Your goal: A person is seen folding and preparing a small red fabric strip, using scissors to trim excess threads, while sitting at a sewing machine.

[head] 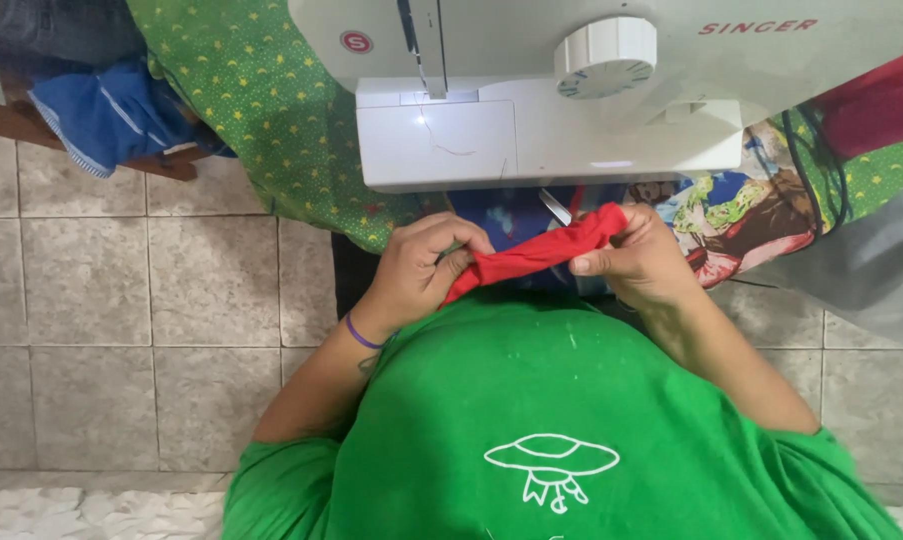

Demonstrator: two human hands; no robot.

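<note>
Both hands grip a strip of red fabric in front of a white sewing machine

The left hand point(421, 268) is curled shut around one end of the red fabric point(536, 252), fingers folded over it and knuckles up, a purple band point(359, 335) around the wrist; the right hand point(639, 258) pinches the other end, thumb pressed on top and fingers tucked beneath, so the cloth runs bunched and slanting between the two, higher at the right. It hangs just above the person's green shirt point(531, 400) and just below the front edge of the sewing machine point(531, 120), whose dial sits on top. Green cloth with yellow dots point(271, 110) lies under and beside the machine, patterned multicoloured fabric point(741, 210) to the right, grey floor tiles point(121, 300) around
</note>
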